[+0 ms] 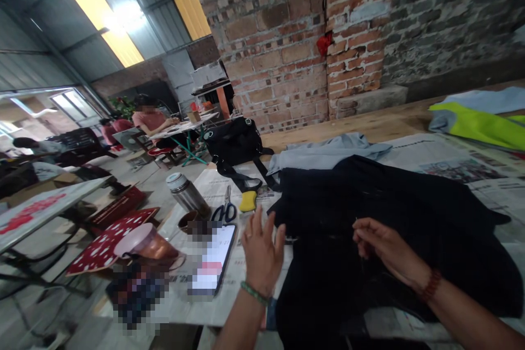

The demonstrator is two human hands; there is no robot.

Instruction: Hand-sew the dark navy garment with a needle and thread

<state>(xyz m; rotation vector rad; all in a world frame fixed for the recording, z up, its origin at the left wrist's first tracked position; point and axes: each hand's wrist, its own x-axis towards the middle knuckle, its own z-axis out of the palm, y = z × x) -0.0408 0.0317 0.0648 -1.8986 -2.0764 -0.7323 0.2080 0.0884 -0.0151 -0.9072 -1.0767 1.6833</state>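
My left hand (262,251) is raised with its fingers spread and nothing in them, between a lit phone (213,262) and a black garment (394,202). Over the garment, my right hand (379,243) is closed in a pinch. A thin, bright tip like a sewing needle (356,220) shows at its fingertips; any thread is too fine to make out. The black cloth lies spread across newspaper (238,295) on the table. Beyond my left fingers are a yellow block (248,202) and dark-handled scissors (225,211).
A steel flask (188,195), a brown cup (191,221) and a pinkish container (143,246) stand at the left. A black bag (235,145), grey cloth (328,150) and a neon yellow garment (479,123) lie farther back, before a brick wall. Another person (151,123) sits at a distant table.
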